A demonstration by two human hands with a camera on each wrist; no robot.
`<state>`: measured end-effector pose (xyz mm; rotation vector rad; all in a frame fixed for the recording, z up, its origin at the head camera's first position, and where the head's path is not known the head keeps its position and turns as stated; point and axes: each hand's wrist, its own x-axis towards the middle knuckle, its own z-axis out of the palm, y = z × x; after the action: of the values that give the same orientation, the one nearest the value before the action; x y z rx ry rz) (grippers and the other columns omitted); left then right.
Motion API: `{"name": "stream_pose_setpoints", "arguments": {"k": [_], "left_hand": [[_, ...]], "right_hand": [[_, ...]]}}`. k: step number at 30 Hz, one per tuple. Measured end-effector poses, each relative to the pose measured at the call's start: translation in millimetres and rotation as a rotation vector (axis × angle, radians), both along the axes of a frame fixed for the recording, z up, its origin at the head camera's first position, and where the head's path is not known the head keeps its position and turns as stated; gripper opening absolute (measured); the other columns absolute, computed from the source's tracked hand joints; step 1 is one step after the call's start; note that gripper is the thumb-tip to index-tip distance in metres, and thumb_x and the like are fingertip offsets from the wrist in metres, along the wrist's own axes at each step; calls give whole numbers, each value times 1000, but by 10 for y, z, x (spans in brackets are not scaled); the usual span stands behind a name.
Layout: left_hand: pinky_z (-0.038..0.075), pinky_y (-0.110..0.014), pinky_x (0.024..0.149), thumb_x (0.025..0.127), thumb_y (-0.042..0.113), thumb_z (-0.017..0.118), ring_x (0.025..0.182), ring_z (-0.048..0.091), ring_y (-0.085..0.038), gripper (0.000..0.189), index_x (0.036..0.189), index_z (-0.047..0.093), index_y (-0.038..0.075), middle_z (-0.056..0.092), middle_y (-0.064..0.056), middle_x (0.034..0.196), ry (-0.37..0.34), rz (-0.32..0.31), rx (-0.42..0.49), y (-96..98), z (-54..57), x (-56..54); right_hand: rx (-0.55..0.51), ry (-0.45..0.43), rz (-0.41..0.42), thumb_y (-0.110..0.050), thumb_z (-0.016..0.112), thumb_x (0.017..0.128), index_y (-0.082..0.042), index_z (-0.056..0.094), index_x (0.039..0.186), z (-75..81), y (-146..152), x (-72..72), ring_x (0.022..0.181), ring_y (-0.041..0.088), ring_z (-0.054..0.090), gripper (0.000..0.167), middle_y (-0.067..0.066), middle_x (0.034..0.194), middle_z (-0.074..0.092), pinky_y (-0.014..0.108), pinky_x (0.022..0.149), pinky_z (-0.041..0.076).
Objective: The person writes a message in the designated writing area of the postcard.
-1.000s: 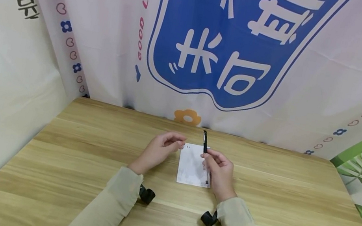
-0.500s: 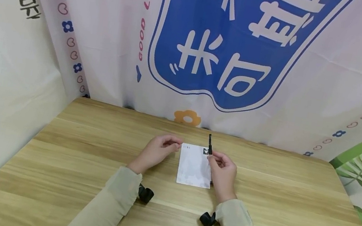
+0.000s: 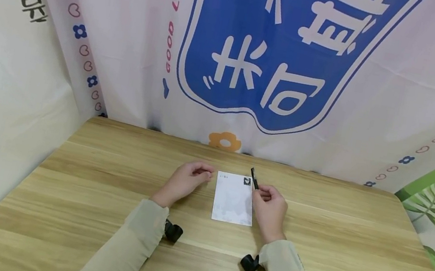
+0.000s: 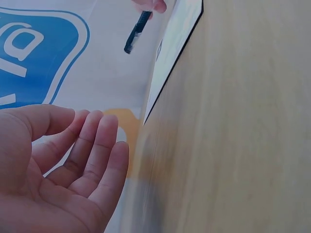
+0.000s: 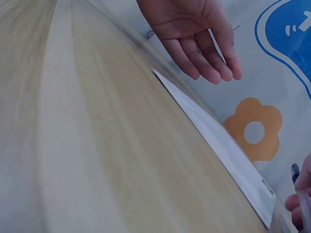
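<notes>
A white card [image 3: 234,200] with a small dark stamp-like picture in its upper right corner lies flat on the table. Just past the card's right edge, my right hand [image 3: 270,211] pinches a black-topped pen [image 3: 254,178] that tilts up and away. The pen's lower part is hidden behind the hand in the head view. Left of the card hovers my left hand [image 3: 183,181], fingers loosely bent and holding nothing. The left wrist view shows that hand's bare palm [image 4: 63,179], with the pen [image 4: 138,32] beyond it.
The wood-grained table [image 3: 80,208] ends at a printed cloth [image 3: 141,46] hanging along its far side. Pale walls or cloths stand at left and right. A black wrist camera [image 3: 174,233] shows below the left sleeve, another wrist camera [image 3: 249,263] by the right.
My right hand has moved right off the card with the pen, which leans more to the left; the corner picture now shows. My left hand has drawn slightly left, away from the card.
</notes>
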<state>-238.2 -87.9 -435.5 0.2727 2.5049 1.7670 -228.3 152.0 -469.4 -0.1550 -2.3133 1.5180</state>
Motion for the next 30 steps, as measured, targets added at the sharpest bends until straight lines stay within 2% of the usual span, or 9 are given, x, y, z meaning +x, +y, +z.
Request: {"name": "stream_pose_setpoints", "arguments": {"k": [10, 17, 26, 30], "left_hand": [[51, -38, 89, 102, 16, 62, 99, 64, -21, 27, 123, 69, 1, 72, -9, 110, 50, 31, -91, -113, -11, -43], [51, -40, 91, 104, 15, 59, 102, 62, -23, 29, 127, 67, 0, 70, -10, 115, 72, 60, -143, -232, 20, -72], [50, -44, 96, 104, 14, 57, 109, 62, -27, 31, 130, 65, -1, 68, -14, 120, 77, 78, -152, -304, 84, -73], [50, -46, 100, 104, 12, 55, 115, 62, -31, 34, 134, 60, -4, 66, -19, 125, 94, 90, -187, -335, 93, -78]], "right_hand": [[169, -13, -8, -5, 66, 85, 2, 75, 93, 28, 10, -15, 69, 20, 63, 14, 10, 79, 70, 23, 61, 49], [205, -21, 13, -3, 67, 85, 4, 74, 93, 24, 13, -38, 70, 23, 64, 13, 12, 79, 70, 29, 63, 51], [227, -95, 16, -5, 71, 85, 2, 74, 93, 48, 22, -50, 75, 25, 63, 10, 11, 82, 68, 34, 68, 52], [234, -112, 13, -7, 72, 86, 2, 73, 94, 51, 32, -42, 76, 26, 64, 12, 11, 83, 69, 35, 69, 53]]}}
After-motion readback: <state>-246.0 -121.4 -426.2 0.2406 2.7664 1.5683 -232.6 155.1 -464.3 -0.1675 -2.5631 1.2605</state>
